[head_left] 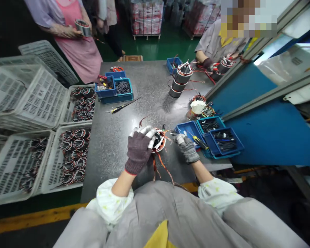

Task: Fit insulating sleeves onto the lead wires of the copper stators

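A motor stator (pixel 158 140) with white lacing and orange and brown lead wires stands on the grey table in front of me. My left hand (pixel 141 148), in a dark maroon glove with pale fingertips, is closed on its left side and covers part of it. Loose orange leads (pixel 161 163) trail from the stator toward my body. To its right, apart from it, my right hand (pixel 186 148) wears a grey knitted glove. Its fingers are bent together near the blue bin, with a small dark piece at the fingertips that I cannot make out.
Blue bins of black sleeves (pixel 223 139) stand right; a yellow-handled tool (pixel 200 142) lies across one. Stacked stators (pixel 179 82) are farther back. A black tool (pixel 122 106) lies left. Crates of stators (pixel 50 151) line the left edge. Co-workers stand opposite, one holding a stator (pixel 83 27).
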A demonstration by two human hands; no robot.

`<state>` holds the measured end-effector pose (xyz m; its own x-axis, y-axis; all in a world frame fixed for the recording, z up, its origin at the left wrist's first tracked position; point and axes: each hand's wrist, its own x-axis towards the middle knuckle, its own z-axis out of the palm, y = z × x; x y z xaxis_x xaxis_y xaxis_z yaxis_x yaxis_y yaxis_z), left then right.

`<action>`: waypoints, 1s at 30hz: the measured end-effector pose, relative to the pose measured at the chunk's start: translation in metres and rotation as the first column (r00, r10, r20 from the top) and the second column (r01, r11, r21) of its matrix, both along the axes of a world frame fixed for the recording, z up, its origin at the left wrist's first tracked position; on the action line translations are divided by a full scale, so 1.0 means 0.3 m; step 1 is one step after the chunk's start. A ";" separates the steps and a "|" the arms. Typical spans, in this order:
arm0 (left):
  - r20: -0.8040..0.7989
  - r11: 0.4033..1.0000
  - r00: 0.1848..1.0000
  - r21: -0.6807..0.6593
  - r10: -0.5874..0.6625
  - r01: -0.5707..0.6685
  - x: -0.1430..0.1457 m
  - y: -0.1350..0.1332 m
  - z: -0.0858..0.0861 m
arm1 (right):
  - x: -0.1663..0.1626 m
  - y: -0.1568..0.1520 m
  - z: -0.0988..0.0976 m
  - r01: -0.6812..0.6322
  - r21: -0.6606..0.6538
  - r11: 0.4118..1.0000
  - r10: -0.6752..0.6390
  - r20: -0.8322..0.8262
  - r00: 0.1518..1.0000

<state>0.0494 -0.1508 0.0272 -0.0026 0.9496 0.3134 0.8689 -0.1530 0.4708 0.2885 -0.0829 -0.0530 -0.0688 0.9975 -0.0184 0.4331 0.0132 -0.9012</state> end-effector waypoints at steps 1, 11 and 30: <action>-0.034 0.998 0.998 -0.018 -0.061 0.061 0.013 0.032 0.003 | 0.014 -0.047 -0.035 -0.021 -0.041 0.999 0.022 0.023 0.999; -0.082 0.977 0.975 -0.062 -0.208 0.203 0.030 0.197 0.024 | 0.379 -0.211 -0.120 0.217 -0.162 0.963 -0.167 0.278 0.946; -0.178 0.995 0.979 0.019 0.098 -0.097 0.081 0.115 -0.028 | 0.650 0.052 -0.039 0.108 -0.029 0.994 -0.021 0.899 0.437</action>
